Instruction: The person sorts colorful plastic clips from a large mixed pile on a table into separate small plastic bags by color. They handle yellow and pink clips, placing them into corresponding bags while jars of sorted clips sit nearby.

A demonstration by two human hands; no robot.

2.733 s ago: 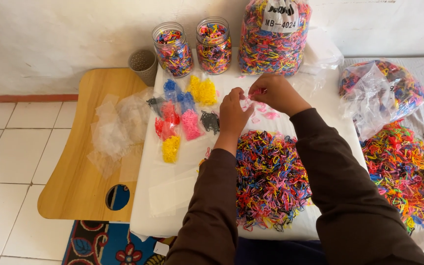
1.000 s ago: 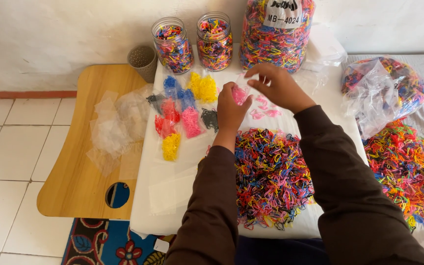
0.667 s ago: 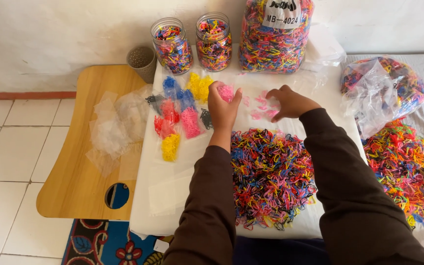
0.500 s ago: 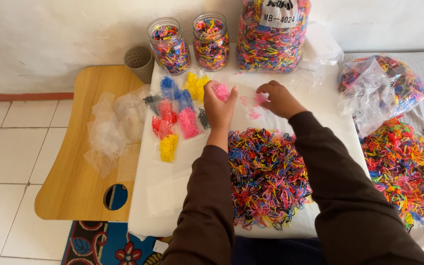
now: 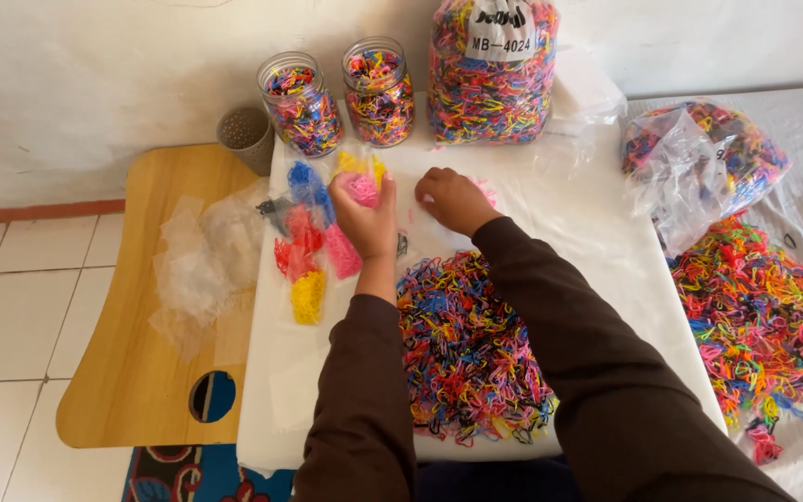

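A white table [image 5: 606, 232] is seen, backed against the wall. At its far edge two jars [image 5: 301, 102] of coloured bands are stood, with a big bag [image 5: 493, 70] of bands beside them. A large heap [image 5: 467, 344] of mixed bands is spread over the near middle. To the left, small sorted packets [image 5: 309, 251] in blue, red, pink and yellow are laid in a cluster. A wooden board [image 5: 132, 372] is set just beside the table's left edge, and clear wrappers [image 5: 192, 270] are piled on it, with a grey cup [image 5: 245, 138] at its far corner.
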